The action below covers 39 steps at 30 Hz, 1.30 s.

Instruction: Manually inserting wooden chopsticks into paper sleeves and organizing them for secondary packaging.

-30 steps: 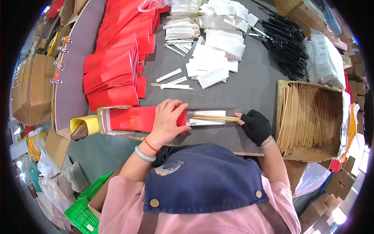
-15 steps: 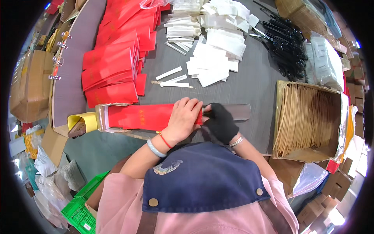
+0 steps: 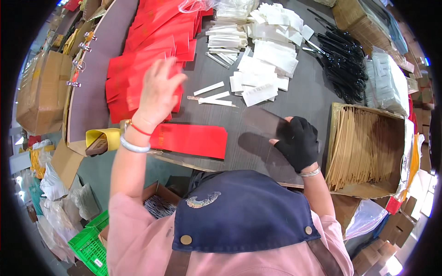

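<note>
My left hand [image 3: 161, 92], bare and blurred by motion, is over the near part of a spread of red paper sleeves [image 3: 161, 23]. Its fingers are apart, and nothing shows in them. My right hand [image 3: 298, 142], in a black fingerless glove, grips one end of a dark, smooth flat strip [image 3: 264, 122]. The strip is held slightly above the table, casting a shadow, and its free end points left. A red sleeve [image 3: 198, 140] with faint gold print lies flat along the table's near edge, apart from my right hand. My left forearm crosses its left end.
White paper packets [image 3: 264, 73] and narrow white strips [image 3: 214, 93] lie mid-table. Farther right are black plastic utensils [image 3: 340, 64]. A cardboard box of thin wooden sticks [image 3: 361, 147] stands at right. A yellow loop [image 3: 109, 138] sits at the left corner; a green crate [image 3: 87, 244] is below.
Both hands were together at the red sleeve's right end, the dark strip sticking out there. Now my left hand has moved up and left, and my right hand has drawn the strip away to the right.
</note>
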Each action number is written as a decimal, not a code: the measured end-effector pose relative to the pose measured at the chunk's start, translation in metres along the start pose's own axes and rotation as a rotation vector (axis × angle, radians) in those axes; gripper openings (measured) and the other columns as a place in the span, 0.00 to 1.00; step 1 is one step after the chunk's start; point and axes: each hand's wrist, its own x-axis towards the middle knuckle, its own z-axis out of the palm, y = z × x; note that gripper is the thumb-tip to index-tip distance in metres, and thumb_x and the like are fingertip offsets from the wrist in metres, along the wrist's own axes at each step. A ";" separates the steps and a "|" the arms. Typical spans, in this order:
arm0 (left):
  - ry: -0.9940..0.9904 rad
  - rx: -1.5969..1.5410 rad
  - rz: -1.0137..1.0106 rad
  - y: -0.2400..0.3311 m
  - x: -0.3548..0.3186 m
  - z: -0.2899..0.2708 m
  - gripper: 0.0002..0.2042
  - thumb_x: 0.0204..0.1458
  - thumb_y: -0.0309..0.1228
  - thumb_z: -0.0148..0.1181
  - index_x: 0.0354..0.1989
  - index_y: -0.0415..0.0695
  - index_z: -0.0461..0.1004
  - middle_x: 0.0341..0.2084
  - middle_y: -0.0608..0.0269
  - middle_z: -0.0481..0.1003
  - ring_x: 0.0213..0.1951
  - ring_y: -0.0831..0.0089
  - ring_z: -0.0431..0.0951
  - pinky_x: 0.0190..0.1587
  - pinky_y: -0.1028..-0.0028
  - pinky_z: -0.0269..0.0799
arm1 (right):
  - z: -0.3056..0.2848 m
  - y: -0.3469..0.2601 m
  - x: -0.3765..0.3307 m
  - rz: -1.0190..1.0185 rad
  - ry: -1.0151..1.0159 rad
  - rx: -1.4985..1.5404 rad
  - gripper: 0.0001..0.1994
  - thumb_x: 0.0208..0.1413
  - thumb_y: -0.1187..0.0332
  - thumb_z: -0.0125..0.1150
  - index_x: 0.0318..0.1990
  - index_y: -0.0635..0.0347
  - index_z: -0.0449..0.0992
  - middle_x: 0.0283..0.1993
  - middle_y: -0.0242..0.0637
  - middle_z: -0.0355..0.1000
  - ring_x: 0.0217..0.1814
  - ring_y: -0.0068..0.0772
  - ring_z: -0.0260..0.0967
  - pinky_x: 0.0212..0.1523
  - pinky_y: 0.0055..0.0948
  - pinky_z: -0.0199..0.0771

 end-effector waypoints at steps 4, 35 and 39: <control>-0.009 -0.227 -0.425 0.068 -0.057 0.052 0.36 0.37 0.39 0.74 0.59 0.44 0.69 0.61 0.47 0.61 0.62 0.45 0.58 0.64 0.47 0.53 | 0.008 -0.013 -0.007 -0.001 -0.099 -0.057 0.31 0.35 0.57 0.76 0.49 0.54 0.71 0.42 0.37 0.71 0.47 0.44 0.70 0.49 0.42 0.65; 0.006 -0.446 -0.252 0.055 -0.010 0.116 0.07 0.43 0.28 0.67 0.29 0.46 0.75 0.32 0.62 0.71 0.41 0.60 0.70 0.42 0.61 0.65 | -0.068 0.211 -0.131 0.861 0.506 0.060 0.17 0.56 0.63 0.66 0.48 0.63 0.77 0.46 0.40 0.76 0.47 0.37 0.73 0.50 0.33 0.71; 0.173 -0.651 -0.230 0.098 0.024 0.137 0.07 0.43 0.28 0.67 0.29 0.46 0.74 0.33 0.61 0.71 0.40 0.58 0.70 0.42 0.60 0.66 | -0.066 0.238 -0.161 0.926 0.225 -0.264 0.22 0.56 0.58 0.63 0.51 0.65 0.75 0.49 0.47 0.76 0.51 0.44 0.73 0.54 0.37 0.70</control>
